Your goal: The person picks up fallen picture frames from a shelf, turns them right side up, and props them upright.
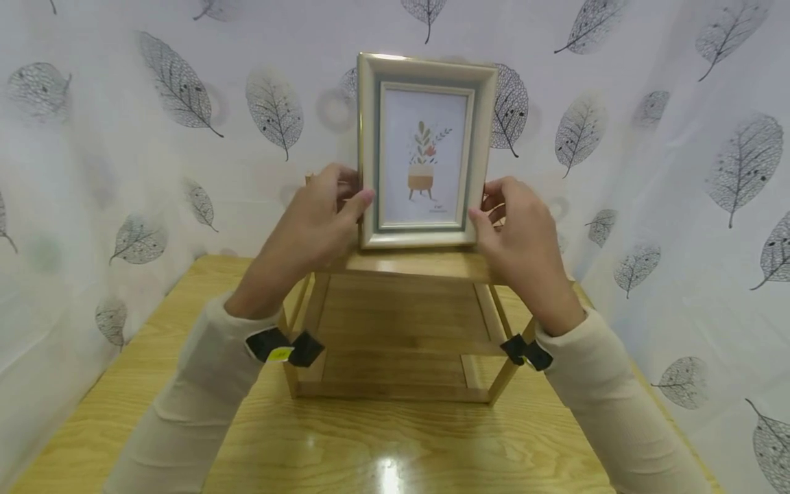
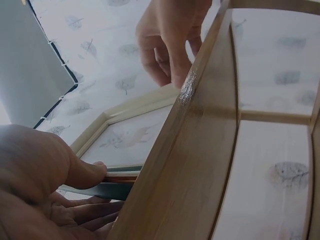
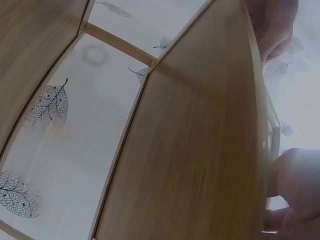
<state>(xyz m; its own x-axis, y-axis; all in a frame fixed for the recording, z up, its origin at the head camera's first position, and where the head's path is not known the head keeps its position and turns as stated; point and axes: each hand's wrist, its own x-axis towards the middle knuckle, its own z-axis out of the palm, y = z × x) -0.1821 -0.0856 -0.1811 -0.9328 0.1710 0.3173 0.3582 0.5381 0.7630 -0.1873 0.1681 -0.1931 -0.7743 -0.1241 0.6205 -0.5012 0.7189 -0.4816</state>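
Note:
A cream picture frame (image 1: 427, 156) with gold edges, around a print of a potted plant, stands nearly upright over the top board of a wooden shelf (image 1: 401, 264). My left hand (image 1: 317, 219) grips its left side low down, thumb on the front. On the opposite side, my right hand (image 1: 523, 226) pinches the lower right edge, thumb also in front. In the left wrist view, the left fingers (image 2: 85, 215) go behind the frame. Whether its lower edge touches the board, I cannot tell. The right wrist view shows mostly the shelf's underside (image 3: 190, 130), hiding most of the frame.
The two-tier shelf stands on a wood-grain table (image 1: 370, 439), its lower board (image 1: 395, 374) beneath the top one. Behind and at both sides hangs a white curtain (image 1: 271, 41) printed with dark leaves. Slim wooden legs (image 1: 505, 377) hold up the shelf.

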